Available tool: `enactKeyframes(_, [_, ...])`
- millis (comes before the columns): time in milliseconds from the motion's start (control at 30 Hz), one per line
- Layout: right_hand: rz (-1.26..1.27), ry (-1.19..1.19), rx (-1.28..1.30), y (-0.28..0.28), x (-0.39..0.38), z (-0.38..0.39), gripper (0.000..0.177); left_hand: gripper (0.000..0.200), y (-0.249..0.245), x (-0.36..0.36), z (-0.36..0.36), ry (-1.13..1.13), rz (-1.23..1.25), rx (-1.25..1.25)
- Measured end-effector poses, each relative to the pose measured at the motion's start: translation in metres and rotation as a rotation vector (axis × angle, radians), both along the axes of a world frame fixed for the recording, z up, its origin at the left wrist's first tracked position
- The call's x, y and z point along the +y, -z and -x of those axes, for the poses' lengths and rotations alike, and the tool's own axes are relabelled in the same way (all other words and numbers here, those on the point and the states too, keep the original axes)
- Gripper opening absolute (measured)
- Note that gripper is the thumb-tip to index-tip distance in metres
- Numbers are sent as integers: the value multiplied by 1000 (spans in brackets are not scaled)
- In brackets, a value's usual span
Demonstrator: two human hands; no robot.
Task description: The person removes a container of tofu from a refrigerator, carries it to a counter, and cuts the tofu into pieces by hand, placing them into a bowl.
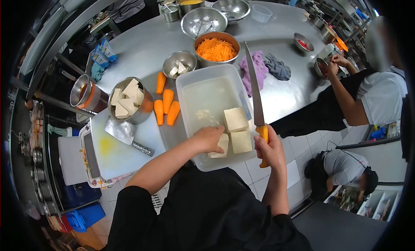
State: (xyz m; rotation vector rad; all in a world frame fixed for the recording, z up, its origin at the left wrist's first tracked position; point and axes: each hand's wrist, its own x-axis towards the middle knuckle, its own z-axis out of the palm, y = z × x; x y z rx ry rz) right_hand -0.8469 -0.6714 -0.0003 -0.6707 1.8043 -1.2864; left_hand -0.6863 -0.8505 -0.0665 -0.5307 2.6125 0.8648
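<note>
My right hand (270,148) is wrapped round the yellow handle of a long knife (256,87), its blade pointing up and away from me over the right rim of a plastic tub (185,100). The tub holds cloudy liquid and pale blocks that look like tofu. Inside its near end, my left hand (209,138) has its fingers and thumb against a smaller tofu block (221,146). Two larger tofu blocks (235,119) sit just right of that hand. Part of the left fingers' grip is hidden.
Left of the tub lie several peeled carrots (167,105), a pot of tofu pieces (127,112) and a cleaver (123,131) on a white board (106,158). Behind stand a bowl of shredded carrot (217,50) and purple cloth (255,69). One person (363,100) works at right; another (346,169) bends low.
</note>
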Motion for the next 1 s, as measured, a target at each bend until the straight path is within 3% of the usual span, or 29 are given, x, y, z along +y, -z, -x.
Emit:
enactKeyframes(167, [-21,-23,-15,-1,0,-3,47,67,10,-8,-1,27,-58,-32])
enactKeyframes(267, [-31,-25,1,-3,0,-6,47,69,-2,-15,-9,-30,-77,74])
enactKeyframes(333, [9,-5,-23,1,1,-10,46,64,-12,-24,-10,-255,-120,200])
enactKeyframes(367, [45,10,-45,2,1,-12,45,64,-14,-31,-11,-248,-114,206])
enactKeyframes(467, [73,30,-39,2,0,-20,40,56,-13,-48,-5,-607,-656,706])
enactKeyframes(500, [89,35,-61,-2,0,-24,39,56,-12,-53,-2,-596,-647,720])
enactKeyframes(567, [97,15,-80,-4,0,-29,40,54,-14,-63,2,-815,-1327,924])
enactKeyframes(600, [95,-7,-72,-7,0,-32,41,52,-10,-71,4,-791,-1531,947])
enactKeyframes(633, [99,-31,-89,-8,1,-34,42,52,-9,-73,5,-782,-1522,960])
enactKeyframes(733, [61,-118,-76,-21,1,-43,44,56,-13,-70,18,-1100,-1705,1080])
enactKeyframes(833, [-30,-187,-15,-38,0,-52,44,60,-10,-72,21,-957,-1770,1127])
enactKeyframes(1000, [-60,-268,16,-42,-5,-57,41,62,-2,-73,26,-910,-1767,1101])
